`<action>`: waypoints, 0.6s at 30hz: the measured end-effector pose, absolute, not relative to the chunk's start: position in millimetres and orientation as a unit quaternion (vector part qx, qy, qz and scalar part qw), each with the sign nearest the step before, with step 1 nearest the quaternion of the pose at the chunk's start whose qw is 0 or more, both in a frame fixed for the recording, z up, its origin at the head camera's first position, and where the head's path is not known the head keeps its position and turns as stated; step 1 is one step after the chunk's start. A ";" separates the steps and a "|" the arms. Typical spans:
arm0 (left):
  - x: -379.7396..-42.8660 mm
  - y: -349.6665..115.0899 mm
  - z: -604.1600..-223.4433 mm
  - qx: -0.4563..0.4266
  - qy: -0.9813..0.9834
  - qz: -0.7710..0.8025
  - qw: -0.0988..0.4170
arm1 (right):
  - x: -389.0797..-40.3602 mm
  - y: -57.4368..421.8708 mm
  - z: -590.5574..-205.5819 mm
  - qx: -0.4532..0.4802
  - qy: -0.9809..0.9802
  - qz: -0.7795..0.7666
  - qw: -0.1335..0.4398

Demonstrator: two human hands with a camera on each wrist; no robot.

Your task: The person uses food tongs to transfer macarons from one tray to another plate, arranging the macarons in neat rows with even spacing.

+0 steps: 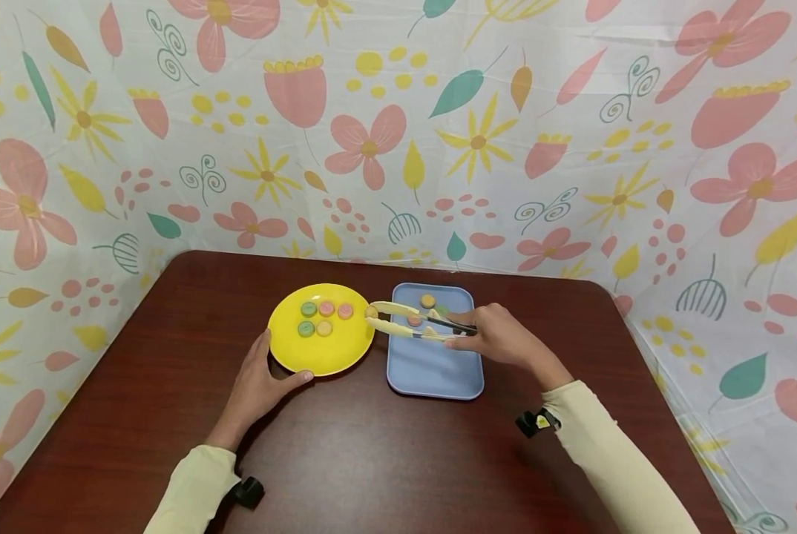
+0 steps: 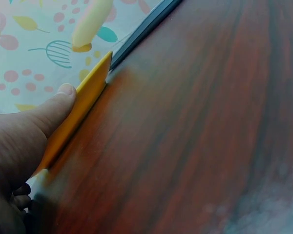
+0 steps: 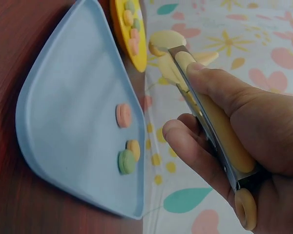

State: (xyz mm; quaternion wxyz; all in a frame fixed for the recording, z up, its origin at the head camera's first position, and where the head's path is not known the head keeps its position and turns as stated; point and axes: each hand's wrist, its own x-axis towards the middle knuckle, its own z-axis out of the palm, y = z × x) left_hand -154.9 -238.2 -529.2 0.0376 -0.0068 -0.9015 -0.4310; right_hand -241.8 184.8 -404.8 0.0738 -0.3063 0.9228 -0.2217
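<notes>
My right hand (image 1: 502, 335) grips a pair of cream-tipped tongs (image 3: 217, 124) with metal arms. A yellowish macaron (image 1: 371, 312) sits between the tong tips, above the right rim of a yellow plate (image 1: 318, 360). On that plate lie several macarons: green, pink and one yellow (image 1: 323, 328). My left hand (image 1: 260, 386) holds the plate's near left rim, thumb at the front edge and fingers along the left side. On the blue tray (image 1: 435, 374) are a pink macaron (image 3: 123, 115), a green macaron (image 3: 127, 161) and a yellow macaron (image 1: 428, 301).
The plate and tray stand side by side on a dark brown wooden table (image 1: 345, 460). Behind the table's back edge hangs a floral-patterned cloth (image 1: 372, 215). Each wrist wears a black strap mount (image 1: 247, 492).
</notes>
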 end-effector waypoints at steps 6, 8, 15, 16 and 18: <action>-154.3 -238.1 -528.6 -0.008 -0.899 -0.437 0.040 | -245.6 173.3 -407.3 -0.325 0.916 -0.220 0.081; -154.1 -238.3 -528.7 -0.008 -0.899 -0.436 0.040 | -247.1 169.2 -409.4 -0.330 0.914 -0.221 0.085; -154.6 -238.9 -528.9 -0.011 -0.900 -0.433 0.044 | -252.7 158.3 -418.7 -0.346 0.906 -0.224 0.095; -154.6 -239.0 -528.9 -0.012 -0.900 -0.433 0.044 | -253.4 157.0 -419.9 -0.349 0.905 -0.223 0.096; -154.5 -239.2 -529.1 -0.012 -0.900 -0.434 0.046 | -254.4 154.5 -422.1 -0.352 0.904 -0.224 0.097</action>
